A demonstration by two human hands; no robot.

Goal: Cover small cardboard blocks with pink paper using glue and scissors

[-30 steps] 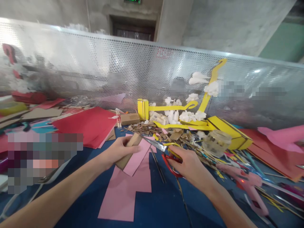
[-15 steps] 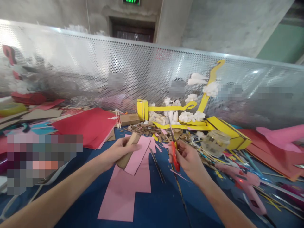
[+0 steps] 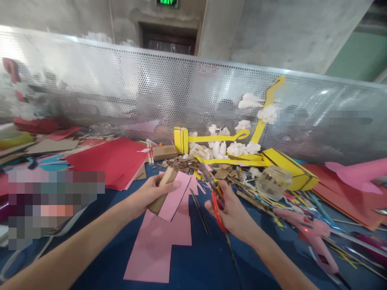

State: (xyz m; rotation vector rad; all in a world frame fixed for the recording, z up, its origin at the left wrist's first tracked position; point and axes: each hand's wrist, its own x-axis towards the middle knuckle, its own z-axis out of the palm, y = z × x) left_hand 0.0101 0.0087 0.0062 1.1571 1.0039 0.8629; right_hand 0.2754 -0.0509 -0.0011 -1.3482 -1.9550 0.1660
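My left hand (image 3: 157, 191) is closed around a small cardboard box (image 3: 165, 183), its thumb pressed on the pink paper (image 3: 175, 198) that covers one face. The box is tilted above the table. Red-handled scissors (image 3: 215, 201) are in my right hand (image 3: 228, 211), blades pointing up and away toward the scraps. They stand apart from the box. Between my hands lies a pair of thin dark tweezers (image 3: 199, 211). Below the box, a larger sheet of pink paper (image 3: 154, 249) rests on the blue table.
Paper and cardboard scraps (image 3: 181, 164) are heaped ahead. Behind them stand yellow paper pieces (image 3: 292, 167) with white tufts. A glass jar (image 3: 273, 183) and a pink glue gun (image 3: 314, 233) are at right. Red sheets (image 3: 111, 161) lie left. A perforated metal panel (image 3: 181, 88) runs across the back.
The scissors have swung so their tips point further left and lower, and my right hand has shifted slightly left. A thin pink strip near it is no longer visible. My left hand stays put.
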